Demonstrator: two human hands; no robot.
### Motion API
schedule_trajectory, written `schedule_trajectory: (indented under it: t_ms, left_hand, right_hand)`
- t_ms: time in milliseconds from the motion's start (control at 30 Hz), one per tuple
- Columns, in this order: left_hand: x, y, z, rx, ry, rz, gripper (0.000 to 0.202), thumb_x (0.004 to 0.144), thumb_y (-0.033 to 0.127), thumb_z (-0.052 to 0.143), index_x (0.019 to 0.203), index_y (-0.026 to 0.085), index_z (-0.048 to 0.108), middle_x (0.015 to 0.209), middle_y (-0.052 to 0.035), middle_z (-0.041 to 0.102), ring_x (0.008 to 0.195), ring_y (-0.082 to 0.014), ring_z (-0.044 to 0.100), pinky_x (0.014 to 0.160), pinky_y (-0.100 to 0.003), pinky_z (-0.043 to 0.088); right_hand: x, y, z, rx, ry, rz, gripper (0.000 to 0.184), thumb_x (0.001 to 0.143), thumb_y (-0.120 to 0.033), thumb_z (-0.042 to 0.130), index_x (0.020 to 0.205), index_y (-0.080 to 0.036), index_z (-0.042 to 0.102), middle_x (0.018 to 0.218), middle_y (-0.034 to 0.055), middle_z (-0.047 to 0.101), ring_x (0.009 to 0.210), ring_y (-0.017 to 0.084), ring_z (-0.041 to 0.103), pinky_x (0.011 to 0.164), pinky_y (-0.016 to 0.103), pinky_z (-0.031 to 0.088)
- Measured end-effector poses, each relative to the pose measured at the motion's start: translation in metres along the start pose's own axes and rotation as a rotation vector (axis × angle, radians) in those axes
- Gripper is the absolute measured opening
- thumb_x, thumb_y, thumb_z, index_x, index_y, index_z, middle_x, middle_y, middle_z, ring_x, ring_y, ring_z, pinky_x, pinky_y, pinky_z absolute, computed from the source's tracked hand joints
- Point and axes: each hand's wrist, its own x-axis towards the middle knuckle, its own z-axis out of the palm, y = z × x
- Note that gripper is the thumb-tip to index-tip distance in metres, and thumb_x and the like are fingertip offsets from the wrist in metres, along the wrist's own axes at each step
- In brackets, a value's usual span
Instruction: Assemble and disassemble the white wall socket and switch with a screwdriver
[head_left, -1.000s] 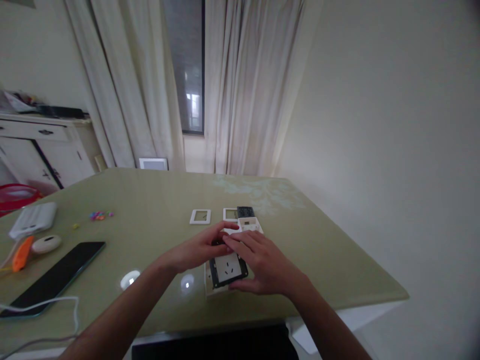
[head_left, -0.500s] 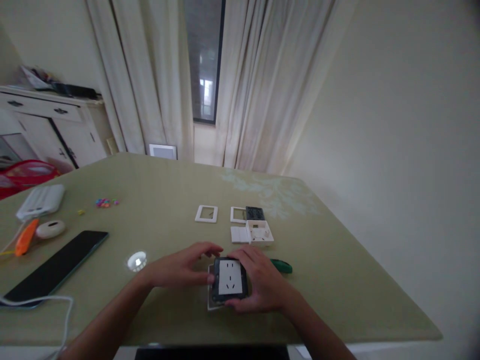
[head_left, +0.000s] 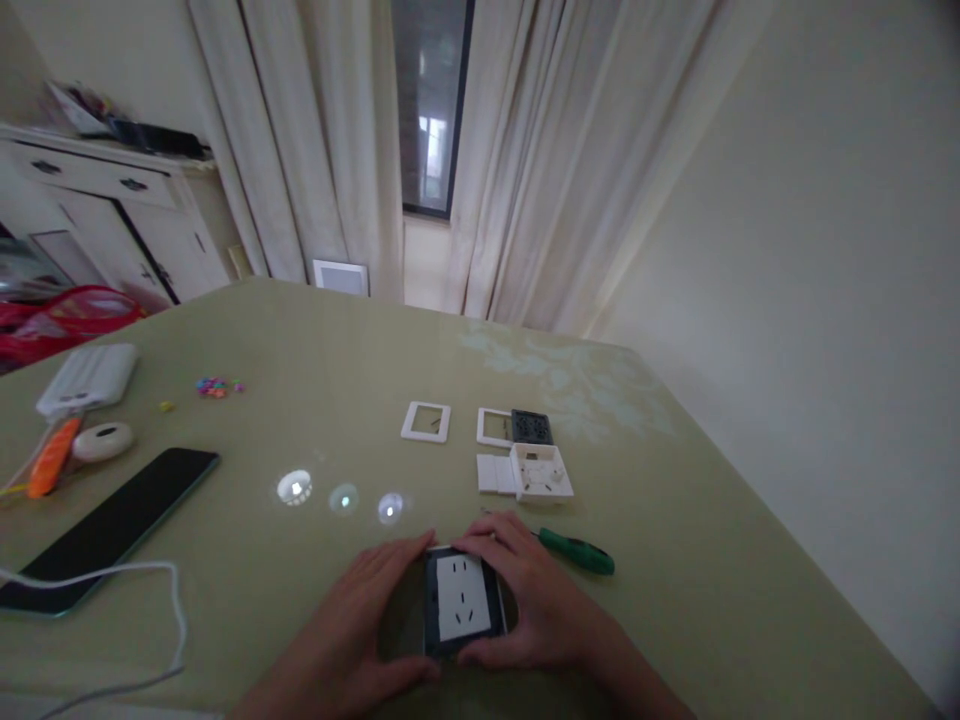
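A wall socket (head_left: pixel 463 598) with a white face and dark grey surround lies face up near the table's front edge, a thin white rim showing at its sides. My left hand (head_left: pixel 367 620) curves round its left side, fingertips at the top corner and thumb at the bottom. On the right side my right hand (head_left: pixel 529 600) grips it between fingers and thumb. Just beyond the right hand lies a green-handled screwdriver (head_left: pixel 577 551), its shaft partly hidden. Farther back sit a white back box (head_left: pixel 541 474), white plates (head_left: pixel 496 474) and a dark socket insert (head_left: pixel 531 427).
Two white frames, one at left (head_left: pixel 426 422) and one partly behind the insert (head_left: pixel 493 427), lie at mid table. To the left are a phone (head_left: pixel 112 525), a white cable (head_left: pixel 178 620), an orange-handled tool (head_left: pixel 54 458), a white power bank (head_left: pixel 88 378) and small coloured beads (head_left: pixel 215 387).
The view has shifted. My left hand has come round the socket's left side, thumb now at its lower edge. The socket sits squarely over the white part that stuck out at its lower left.
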Motion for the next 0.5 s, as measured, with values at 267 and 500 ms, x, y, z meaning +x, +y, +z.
schedule_trajectory:
  t_ms: [267,500]
  left_hand:
    - [0.006,0.01,-0.003,0.068,0.02,0.068,0.097,0.085,0.037,0.089,0.165,0.045,0.035,0.156,-0.008,0.065,0.137,-0.0395,0.066,0.115,-0.058,0.057]
    - [-0.017,0.002,0.002,0.047,-0.022,0.004,0.121,0.082,0.053,0.09,0.172,0.057,0.008,0.17,-0.0042,0.052,0.144,-0.0498,0.059,0.113,-0.07,0.056]
  right_hand:
    - [-0.005,-0.006,0.001,-0.032,0.013,0.048,0.099,0.073,-0.064,0.093,0.156,-0.023,0.058,0.147,0.0148,0.062,0.136,0.035,0.057,0.12,0.049,0.046]
    - [-0.06,0.006,0.037,-0.26,0.244,-0.061,0.095,0.083,-0.057,0.089,0.165,-0.033,0.047,0.152,0.0164,0.065,0.137,0.044,0.064,0.11,0.061,0.059]
